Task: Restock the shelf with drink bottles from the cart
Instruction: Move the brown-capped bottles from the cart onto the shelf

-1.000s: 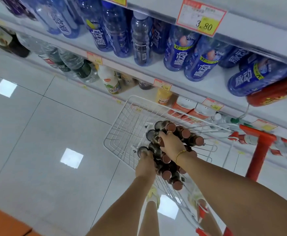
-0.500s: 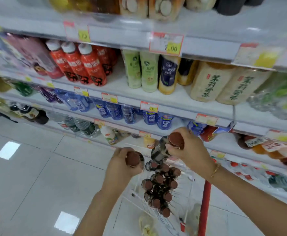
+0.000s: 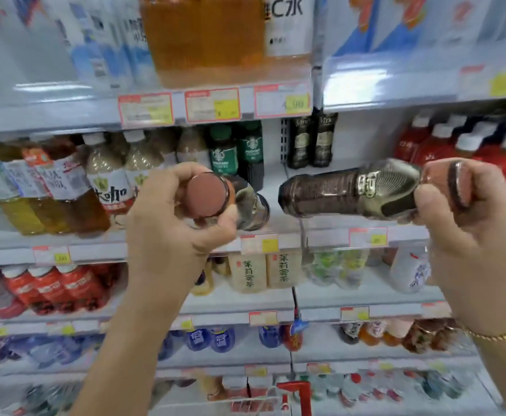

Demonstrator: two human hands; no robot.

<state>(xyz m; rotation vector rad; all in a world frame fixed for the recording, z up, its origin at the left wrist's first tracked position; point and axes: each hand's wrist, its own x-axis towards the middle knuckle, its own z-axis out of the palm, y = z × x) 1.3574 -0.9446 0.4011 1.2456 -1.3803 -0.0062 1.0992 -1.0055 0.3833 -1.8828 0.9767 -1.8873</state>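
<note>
Head view: my left hand (image 3: pixel 173 232) grips one brown-capped bottle (image 3: pixel 206 195) by its neck. The second bottle (image 3: pixel 345 190) lies sideways, its neck clamped in my right hand (image 3: pixel 471 235). Both are raised before the shelf (image 3: pixel 321 235). Held so near the caps, either might slip, or knock the green bottles (image 3: pixel 236 151).

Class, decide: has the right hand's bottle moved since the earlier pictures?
Yes. The bottle rose out of the cart to the shelf holding green bottles.

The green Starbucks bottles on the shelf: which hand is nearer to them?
Left. The left hand, holding a brown-capped bottle, is just below and left of the green Starbucks bottles; the right hand, holding a second such bottle, is well off to their right.
</note>
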